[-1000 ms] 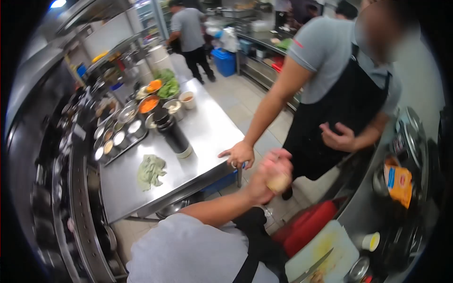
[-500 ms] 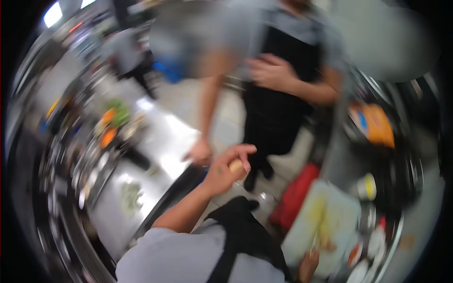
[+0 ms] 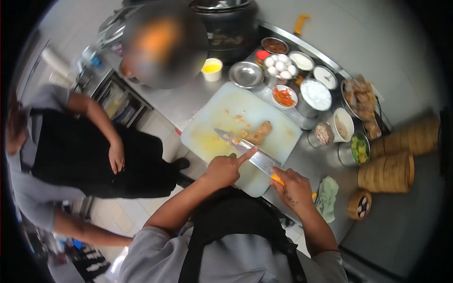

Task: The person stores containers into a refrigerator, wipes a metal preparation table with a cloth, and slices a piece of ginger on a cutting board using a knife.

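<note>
My right hand [image 3: 293,188] is closed round the yellow handle of a large kitchen knife [image 3: 262,160]. The broad blade lies over a white cutting board [image 3: 207,118], pointing to the far left. My left hand [image 3: 224,170] is at the blade's near side, index finger stretched out onto or just over the metal and the other fingers curled; nothing shows in it. Beyond the blade rests a brownish, elongated piece of food [image 3: 259,133], with small crumbs [image 3: 238,118] around it. Some crumbs cling near the knife's tip, and a yellow stain marks the board's left part.
Behind the board stand a metal bowl [image 3: 246,74], a bowl of eggs [image 3: 281,67], shredded orange food [image 3: 284,96] and a tub with yellow contents [image 3: 212,69]. Bamboo steamers [image 3: 387,173] and a green cloth [image 3: 327,198] are to the right. A person in a black apron [image 3: 99,155] stands left.
My view has swung from the walkway and the other person to the cutting board. My left hand has come from out in front to the knife blade. The knife now shows clearly in my right hand.
</note>
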{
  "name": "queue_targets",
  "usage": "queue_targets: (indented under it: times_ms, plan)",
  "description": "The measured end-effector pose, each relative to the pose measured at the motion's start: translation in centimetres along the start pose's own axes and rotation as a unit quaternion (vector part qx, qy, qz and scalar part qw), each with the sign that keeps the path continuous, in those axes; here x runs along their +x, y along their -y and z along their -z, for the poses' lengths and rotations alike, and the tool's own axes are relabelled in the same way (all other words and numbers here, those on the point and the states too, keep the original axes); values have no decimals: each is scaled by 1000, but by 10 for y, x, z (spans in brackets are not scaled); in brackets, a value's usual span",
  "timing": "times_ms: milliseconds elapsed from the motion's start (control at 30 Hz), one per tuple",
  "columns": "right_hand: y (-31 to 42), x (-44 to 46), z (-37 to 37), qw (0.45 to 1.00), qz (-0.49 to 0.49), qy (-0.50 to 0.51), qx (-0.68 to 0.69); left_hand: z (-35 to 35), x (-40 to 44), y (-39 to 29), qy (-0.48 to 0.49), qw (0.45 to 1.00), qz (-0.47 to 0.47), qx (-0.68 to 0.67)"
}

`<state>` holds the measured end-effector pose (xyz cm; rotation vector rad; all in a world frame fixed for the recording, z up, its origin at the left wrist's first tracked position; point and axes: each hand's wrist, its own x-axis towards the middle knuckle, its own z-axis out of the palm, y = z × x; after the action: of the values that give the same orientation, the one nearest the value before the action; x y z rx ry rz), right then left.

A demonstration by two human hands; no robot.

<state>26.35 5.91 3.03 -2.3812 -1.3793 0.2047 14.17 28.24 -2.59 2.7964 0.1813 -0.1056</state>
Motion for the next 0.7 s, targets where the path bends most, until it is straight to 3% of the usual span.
queue_targets:
  times_ms: [267,333,367,400,433,467,500,533,600,667,700]
  plan:
    - [29,-26,22,990,-133,24,-36,-9,15,85,59,996,60,21]
    - [33,-33,19,988,-150,18,-39,-11,14,108,11,994,108,12]
    - [35,-38,14,985,-174,-11,-3,-9,11,120,-48,994,96,-10]
    - [39,-39,9,979,-197,-40,33,-15,12,138,-44,994,94,-12]
    - [49,-36,8,966,-236,-19,105,-27,16,159,-79,951,148,-258]
    - [54,-34,-2,965,-238,-17,106,-32,21,174,-109,845,193,-486]
    - [58,-35,-18,938,-284,39,193,10,16,161,-90,720,263,-635]
    - [61,-36,-38,899,-325,95,278,21,16,162,-89,721,268,-633]
    - [76,-27,-75,876,-348,144,302,37,12,165,-160,533,241,-795]
    - [96,-3,-87,777,-411,238,414,45,11,165,-160,538,241,-792]
    - [97,-3,-97,776,-409,241,415,43,9,167,-167,532,225,-799]
